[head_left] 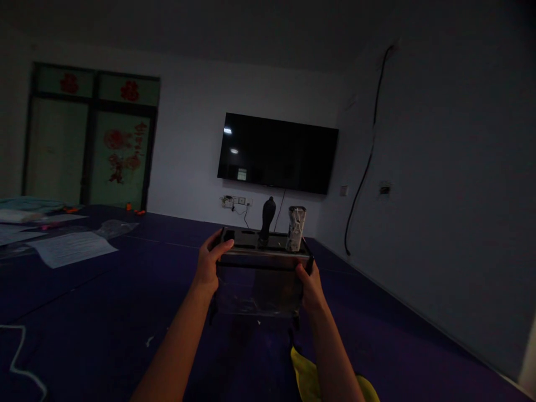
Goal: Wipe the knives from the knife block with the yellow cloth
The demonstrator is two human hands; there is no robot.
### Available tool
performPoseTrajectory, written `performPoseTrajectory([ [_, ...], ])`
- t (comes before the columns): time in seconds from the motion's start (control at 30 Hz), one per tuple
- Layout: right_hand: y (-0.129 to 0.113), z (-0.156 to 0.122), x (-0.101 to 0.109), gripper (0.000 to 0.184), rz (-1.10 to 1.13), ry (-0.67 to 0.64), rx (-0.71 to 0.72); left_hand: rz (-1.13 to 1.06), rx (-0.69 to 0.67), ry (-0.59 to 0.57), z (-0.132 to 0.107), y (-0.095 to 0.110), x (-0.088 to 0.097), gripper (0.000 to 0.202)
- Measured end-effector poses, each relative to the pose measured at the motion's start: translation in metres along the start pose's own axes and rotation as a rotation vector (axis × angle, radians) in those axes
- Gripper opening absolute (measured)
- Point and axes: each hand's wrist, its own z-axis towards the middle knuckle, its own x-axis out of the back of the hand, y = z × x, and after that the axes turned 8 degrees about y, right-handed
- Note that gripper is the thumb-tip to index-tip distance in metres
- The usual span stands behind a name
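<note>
Between my two hands is a see-through box with a dark top frame [259, 282]. Slots or openings show in its top, and short dark feet show at its lower corners. My left hand [208, 264] grips the upper left corner, thumb lying over the top edge. At the upper right side, my right hand [312, 286] is closed round the frame with its thumb on the front. A dark, bulb-ended handle-like piece [268, 216] stands upright at the top. To its right rises a pale, patterned cylinder [296, 228]. The dim light hides what the box contains.
A purple surface [138, 301] spreads below the box. Yellow cloth [307, 374] lies near my right forearm. Paper sheets [73, 248] and clear plastic [115, 228] lie at left, above a white cord [19, 357]. A television [278, 153] hangs on the far wall.
</note>
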Motion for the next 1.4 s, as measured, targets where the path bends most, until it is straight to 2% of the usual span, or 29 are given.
performPoseTrajectory([
  [0.07, 0.002, -0.001, 0.009, 0.087, -0.009, 0.075, 0.026, 0.017, -0.027, -0.039, -0.002, -0.009, -0.004, 0.068],
  [0.23, 0.002, 0.002, 0.028, 0.084, -0.006, 0.183, 0.045, 0.154, -0.080, -0.249, -0.006, -0.026, -0.008, 0.075],
  [0.3, -0.002, 0.004, 0.036, 0.082, -0.024, 0.270, 0.046, 0.232, -0.112, -0.267, -0.008, -0.029, -0.009, 0.081],
  [0.4, -0.007, 0.008, 0.053, 0.081, -0.126, 0.479, 0.097, 0.282, -0.126, -0.226, -0.009, -0.026, -0.009, 0.078],
  [0.53, -0.005, 0.010, 0.088, 0.083, -0.314, 0.718, 0.179, 0.266, -0.044, -0.211, -0.006, -0.013, -0.006, 0.071],
  [0.6, -0.002, 0.008, 0.109, 0.084, -0.468, 0.813, 0.204, 0.222, 0.036, -0.226, -0.001, -0.007, -0.004, 0.074],
  [0.67, 0.004, 0.004, 0.130, 0.086, -0.621, 0.886, 0.307, 0.164, 0.108, -0.240, 0.004, -0.005, 0.000, 0.078],
  [0.77, 0.015, -0.004, 0.159, 0.088, -0.918, 0.945, 0.419, 0.102, 0.168, -0.244, 0.009, -0.005, 0.005, 0.082],
  [0.9, 0.032, -0.015, 0.185, 0.087, -1.056, 1.011, 0.417, 0.028, 0.222, -0.259, 0.012, -0.005, 0.011, 0.081],
  [1.1, 0.049, -0.021, 0.196, 0.087, -1.116, 1.060, 0.388, 0.031, 0.246, -0.294, 0.014, -0.002, 0.013, 0.077],
  [1.27, 0.051, -0.022, 0.194, 0.090, -1.128, 1.071, 0.393, 0.057, 0.293, -0.333, 0.013, 0.001, 0.013, 0.075],
  [1.4, 0.049, -0.022, 0.188, 0.091, -1.156, 1.081, 0.397, 0.048, 0.319, -0.300, 0.011, 0.005, 0.011, 0.064],
])
